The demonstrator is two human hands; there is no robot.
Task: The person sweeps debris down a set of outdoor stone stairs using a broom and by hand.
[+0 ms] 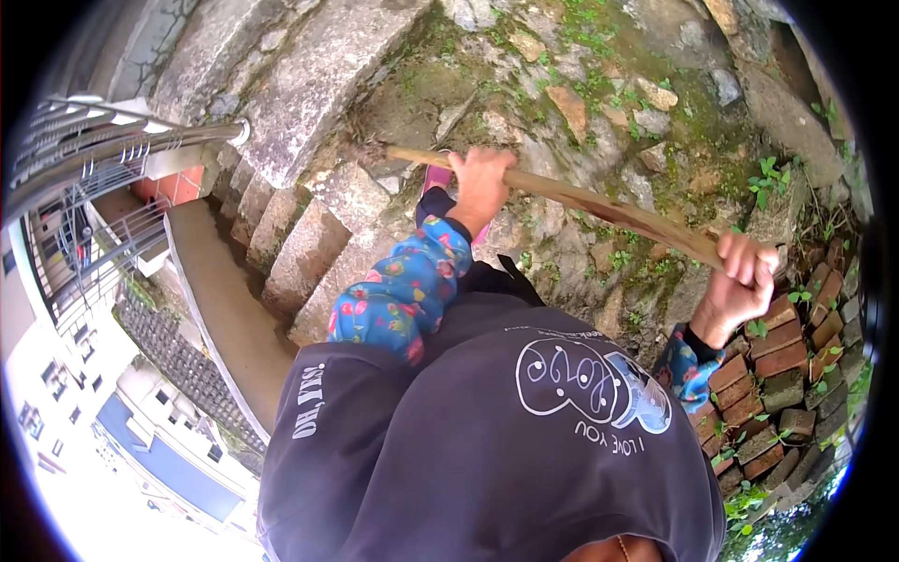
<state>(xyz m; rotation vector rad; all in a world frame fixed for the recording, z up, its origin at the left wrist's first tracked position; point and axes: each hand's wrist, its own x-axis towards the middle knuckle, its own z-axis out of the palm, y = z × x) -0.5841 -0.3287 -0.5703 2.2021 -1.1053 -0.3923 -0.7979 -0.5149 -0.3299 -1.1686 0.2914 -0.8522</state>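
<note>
A long wooden tool handle [611, 209] slants across in front of my body. My left hand [483, 181] grips it nearer its far end, above one pink shoe [437, 177]. Around the thicker end, at the right, my right hand [741, 277] is closed. The far tip meets a rough brown clump [365, 146] beside a stone step; what kind of head the tool has cannot be made out. Beneath the handle lies mossy, uneven stone ground [534, 133] with small green weeds. Blue floral sleeve covers [407, 281] show on both forearms.
Concrete steps [309, 246] descend on the left beside a low wall [218, 281]. A metal railing [175, 133] stands beyond them, with buildings far below. Several stacked bricks [776, 337] with creepers lie at my right. A large stone slab [316, 77] borders the ground ahead.
</note>
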